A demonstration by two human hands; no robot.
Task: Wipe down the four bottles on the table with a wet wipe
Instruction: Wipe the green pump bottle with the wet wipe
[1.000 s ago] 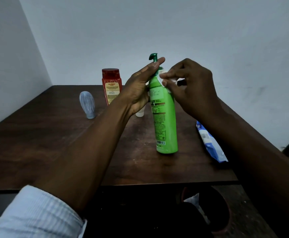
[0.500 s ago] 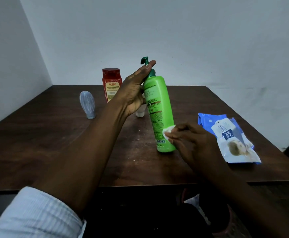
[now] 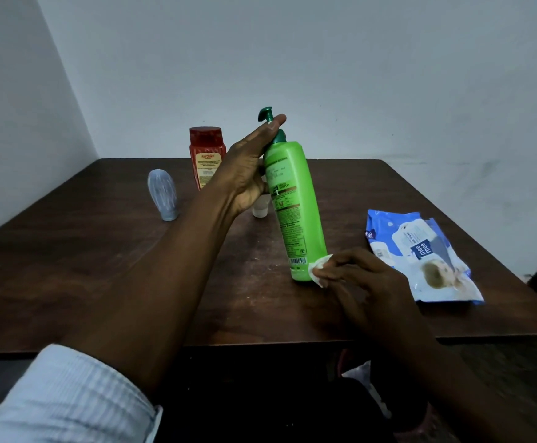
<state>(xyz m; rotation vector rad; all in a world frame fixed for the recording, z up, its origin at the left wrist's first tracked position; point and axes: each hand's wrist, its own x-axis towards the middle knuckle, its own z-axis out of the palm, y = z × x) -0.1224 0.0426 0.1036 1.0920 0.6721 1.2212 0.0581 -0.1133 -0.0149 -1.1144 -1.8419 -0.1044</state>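
Observation:
A tall green pump bottle stands tilted to the left on the dark wooden table. My left hand holds its upper part, fingers reaching up past the pump neck. My right hand pinches a white wet wipe against the bottle's lower right side, near the base. A red bottle stands behind my left hand. A pale blue bottle stands to the left. A small white bottle is mostly hidden behind my left hand.
A blue and white wet wipe pack lies flat on the table's right side. White walls close in behind and to the left. The table's front edge runs just below my right hand.
My right hand moved with the wipe from the bottle's neck down its side to the base. The bottle leans more to the left. The wipe pack came into full view.

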